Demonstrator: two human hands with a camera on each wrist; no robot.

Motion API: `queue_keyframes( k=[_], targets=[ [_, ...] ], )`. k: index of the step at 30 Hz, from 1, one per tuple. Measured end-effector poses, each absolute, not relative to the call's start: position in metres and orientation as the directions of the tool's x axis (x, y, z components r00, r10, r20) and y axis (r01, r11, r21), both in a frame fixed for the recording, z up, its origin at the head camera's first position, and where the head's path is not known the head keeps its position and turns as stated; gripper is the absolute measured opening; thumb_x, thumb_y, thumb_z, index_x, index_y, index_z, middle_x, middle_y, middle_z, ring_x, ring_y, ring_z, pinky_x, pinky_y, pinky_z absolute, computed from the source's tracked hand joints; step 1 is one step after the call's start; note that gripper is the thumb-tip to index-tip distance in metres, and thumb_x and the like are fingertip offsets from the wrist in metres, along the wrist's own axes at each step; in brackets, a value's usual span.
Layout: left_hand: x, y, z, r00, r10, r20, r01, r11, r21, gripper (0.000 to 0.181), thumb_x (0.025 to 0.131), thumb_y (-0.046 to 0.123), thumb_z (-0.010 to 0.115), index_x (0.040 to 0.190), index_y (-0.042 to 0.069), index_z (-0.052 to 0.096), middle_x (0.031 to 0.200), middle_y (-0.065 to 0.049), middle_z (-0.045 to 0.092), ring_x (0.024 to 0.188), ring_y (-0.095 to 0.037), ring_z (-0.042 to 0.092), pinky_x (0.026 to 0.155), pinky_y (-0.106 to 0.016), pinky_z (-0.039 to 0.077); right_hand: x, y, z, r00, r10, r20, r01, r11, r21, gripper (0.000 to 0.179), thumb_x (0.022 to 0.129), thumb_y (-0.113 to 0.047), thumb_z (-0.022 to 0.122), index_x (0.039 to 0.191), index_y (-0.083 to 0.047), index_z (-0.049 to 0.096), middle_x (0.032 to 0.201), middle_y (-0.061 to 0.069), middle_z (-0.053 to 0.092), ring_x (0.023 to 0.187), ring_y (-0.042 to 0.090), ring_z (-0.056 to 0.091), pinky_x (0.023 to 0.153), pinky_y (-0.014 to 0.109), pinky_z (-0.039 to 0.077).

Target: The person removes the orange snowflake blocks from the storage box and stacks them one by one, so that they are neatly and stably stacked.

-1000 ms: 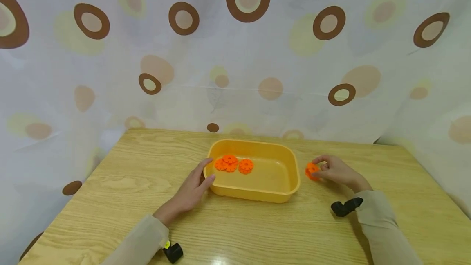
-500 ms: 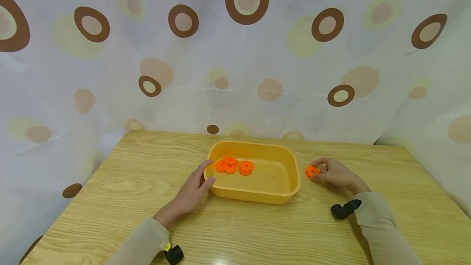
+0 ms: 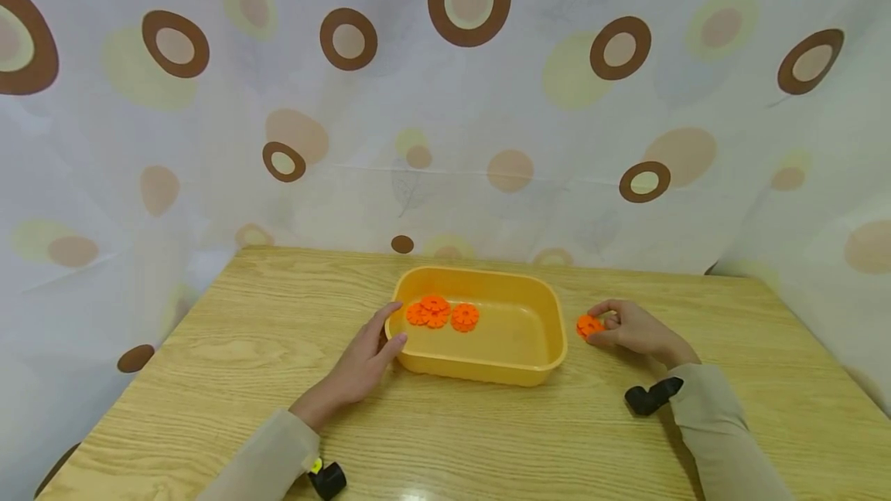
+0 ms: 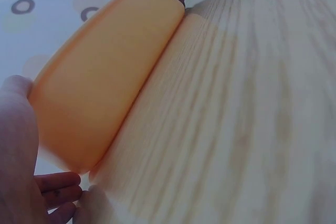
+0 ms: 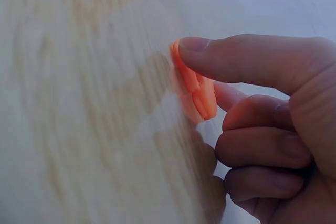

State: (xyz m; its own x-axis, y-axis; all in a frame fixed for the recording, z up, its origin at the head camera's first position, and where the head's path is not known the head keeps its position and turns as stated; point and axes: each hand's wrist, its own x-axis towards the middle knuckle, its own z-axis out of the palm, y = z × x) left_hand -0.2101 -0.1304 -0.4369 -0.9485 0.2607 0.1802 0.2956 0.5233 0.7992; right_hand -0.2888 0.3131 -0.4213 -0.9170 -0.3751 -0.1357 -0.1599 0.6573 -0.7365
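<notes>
Head view shows a person's two hands at work on a wood-grained table (image 3: 487,439). The left hand (image 3: 358,358) holds the left end of a yellow tub (image 3: 473,369), with thumb and index finger spread apart and their tips over the rim; the left wrist view shows other fingers loosely bent beside the tub's lower edge. To the right of the tub, and apart from it, the right hand (image 3: 636,328) pinches an orange notched disc (image 3: 588,326) between thumb and index finger. In the right wrist view its other fingers are curled toward the palm, and the orange edge looks layered; I cannot tell how many pieces are there, nor whether they touch the table. On the tub's floor, toward its left end, lie more orange discs: an overlapping cluster (image 3: 433,312) and, just to its right, a stacked pair (image 3: 465,317). Light sleeves (image 3: 720,416) cover both forearms, with a black device (image 3: 650,397) at the right wrist and a black piece (image 3: 329,480) at the left. Behind the table hangs a pale cloth (image 3: 445,99) printed with brown rings and soft-coloured ovals.
</notes>
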Motion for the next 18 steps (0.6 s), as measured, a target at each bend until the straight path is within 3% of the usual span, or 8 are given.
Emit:
queue_keyframes(
  k=[6, 11, 18],
  targets=[
    [-0.2095, -0.1317, -0.4376, -0.951, 0.253, 0.18, 0.293, 0.542, 0.788, 0.054, 0.102, 0.03, 0.047, 0.15, 0.014, 0.029, 0.142, -0.017, 0.043, 0.112, -0.027, 0.047, 0.097, -0.046, 0.038, -0.2882, 0.3114, -0.4214, -0.91, -0.393, -0.131, -0.178, 0.657, -0.733, 0.054, 0.084, -0.018, 0.074, 0.123, 0.011, 0.051, 0.062, -0.003, 0.034, 0.052, 0.008, 0.029, 0.055, 0.025, 0.031],
    [-0.2094, -0.1322, -0.4373, -0.947, 0.258, 0.19, 0.302, 0.522, 0.798, 0.054, 0.102, 0.029, 0.048, 0.15, 0.012, 0.03, 0.149, -0.019, 0.037, 0.128, -0.033, 0.043, 0.106, -0.051, 0.033, -0.2874, 0.3111, -0.4196, -0.91, -0.398, -0.114, -0.198, 0.66, -0.725, 0.051, 0.083, -0.018, 0.075, 0.12, 0.01, 0.053, 0.061, -0.004, 0.035, 0.052, 0.008, 0.03, 0.055, 0.024, 0.031],
    [-0.2111, -0.1308, -0.4362, -0.943, 0.268, 0.199, 0.316, 0.523, 0.792, 0.054, 0.102, 0.029, 0.048, 0.149, 0.012, 0.03, 0.148, -0.02, 0.037, 0.124, -0.032, 0.044, 0.105, -0.05, 0.035, -0.2887, 0.3143, -0.4183, -0.908, -0.404, -0.112, -0.209, 0.667, -0.715, 0.049, 0.082, -0.017, 0.076, 0.117, 0.01, 0.055, 0.062, -0.004, 0.034, 0.054, 0.008, 0.03, 0.055, 0.024, 0.031]
  ],
)
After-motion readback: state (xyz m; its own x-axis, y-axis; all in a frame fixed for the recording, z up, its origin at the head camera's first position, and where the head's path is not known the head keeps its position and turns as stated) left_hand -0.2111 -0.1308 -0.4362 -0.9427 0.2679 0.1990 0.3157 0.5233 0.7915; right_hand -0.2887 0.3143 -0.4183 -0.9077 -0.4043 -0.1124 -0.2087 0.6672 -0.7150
